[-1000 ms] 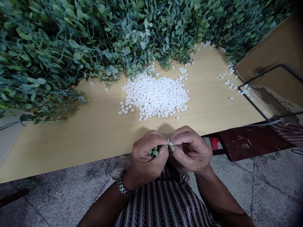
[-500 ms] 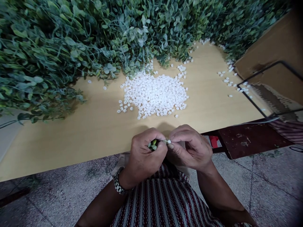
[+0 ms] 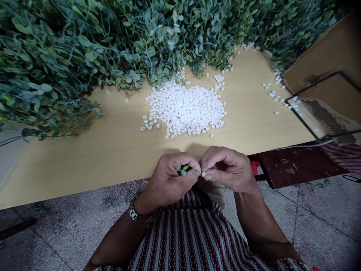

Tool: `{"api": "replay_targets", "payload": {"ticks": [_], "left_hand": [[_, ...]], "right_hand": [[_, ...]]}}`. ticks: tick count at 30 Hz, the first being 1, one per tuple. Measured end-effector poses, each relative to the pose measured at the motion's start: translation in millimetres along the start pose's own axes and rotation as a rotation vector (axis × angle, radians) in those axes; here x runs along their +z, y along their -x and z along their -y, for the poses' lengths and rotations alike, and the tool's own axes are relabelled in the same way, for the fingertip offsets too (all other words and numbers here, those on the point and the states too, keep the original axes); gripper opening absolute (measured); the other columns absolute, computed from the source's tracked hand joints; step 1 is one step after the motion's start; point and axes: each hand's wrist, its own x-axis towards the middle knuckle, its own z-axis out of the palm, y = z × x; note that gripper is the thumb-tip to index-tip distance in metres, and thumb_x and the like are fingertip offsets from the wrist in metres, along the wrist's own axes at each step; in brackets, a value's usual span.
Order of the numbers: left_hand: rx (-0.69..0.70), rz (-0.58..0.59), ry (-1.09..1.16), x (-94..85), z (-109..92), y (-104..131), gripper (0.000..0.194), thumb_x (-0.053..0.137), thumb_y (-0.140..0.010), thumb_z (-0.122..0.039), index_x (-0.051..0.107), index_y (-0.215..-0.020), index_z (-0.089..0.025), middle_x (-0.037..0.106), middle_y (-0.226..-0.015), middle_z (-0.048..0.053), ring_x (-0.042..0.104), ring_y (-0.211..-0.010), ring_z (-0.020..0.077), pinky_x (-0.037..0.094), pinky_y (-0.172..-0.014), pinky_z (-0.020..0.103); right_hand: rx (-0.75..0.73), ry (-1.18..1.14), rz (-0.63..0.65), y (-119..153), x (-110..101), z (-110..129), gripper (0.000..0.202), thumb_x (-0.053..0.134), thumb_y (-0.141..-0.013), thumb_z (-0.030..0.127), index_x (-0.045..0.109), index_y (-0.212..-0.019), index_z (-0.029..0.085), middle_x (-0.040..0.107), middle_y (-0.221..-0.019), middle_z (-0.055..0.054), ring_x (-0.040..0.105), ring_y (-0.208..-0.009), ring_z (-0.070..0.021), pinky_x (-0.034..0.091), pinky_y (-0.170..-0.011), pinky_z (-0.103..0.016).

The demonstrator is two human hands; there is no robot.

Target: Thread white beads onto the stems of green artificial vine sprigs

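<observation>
My left hand (image 3: 173, 182) is closed around a small leafy green sprig (image 3: 183, 170), whose leaves show inside the curled fingers. The sprig's thin stem end pokes out between thumb and forefinger toward the right. A small white plastic bead (image 3: 203, 174) sits at that stem end, pinched by the thumb and forefinger of my right hand (image 3: 229, 169). The fingertips of both hands nearly touch, just off the table's front edge. Whether the stem passes through the bead I cannot tell. Beyond the hands lies a heap of similar white beads (image 3: 187, 109).
Thick piles of leafy green artificial foliage (image 3: 113, 41) line the back of the tan table (image 3: 84, 162). At the right stand a torn cardboard box (image 3: 324, 56) and a black wire frame (image 3: 301, 118). Stray white beads (image 3: 273, 95) lie near them. A dark red bench (image 3: 299, 165) is below.
The right thumb and forefinger have shifted slightly on the bead, which sits a little lower and further right. The left hand keeps its hold on the sprig. The camera view has shifted slightly.
</observation>
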Motion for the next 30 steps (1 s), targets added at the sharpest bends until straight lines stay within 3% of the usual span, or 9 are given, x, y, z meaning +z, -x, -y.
{"api": "replay_targets", "payload": {"ticks": [14,30], "left_hand": [[0.082,0.022,-0.027,-1.8,6,2,0.015,0.056,-0.075,-0.010,0.064,-0.063,-0.012,0.059,-0.054,0.001,0.047,-0.049,0.0096,0.038,-0.048,0.022],[0.113,-0.124,-0.034,4.5,6,0,0.017,0.057,-0.074,-0.007,0.060,-0.059,-0.013,0.054,-0.052,-0.001,0.044,-0.047,0.0074,0.037,-0.045,0.018]], "right_hand": [[0.146,-0.164,0.157,-15,-5,4,0.007,0.071,-0.075,0.015,0.065,-0.072,0.015,0.060,-0.067,0.001,0.057,-0.060,-0.0063,0.049,-0.057,-0.018],[0.079,0.002,-0.016,-9,3,2,0.008,0.069,-0.077,0.017,0.063,-0.071,0.016,0.061,-0.065,0.000,0.056,-0.060,-0.0090,0.048,-0.056,-0.022]]}}
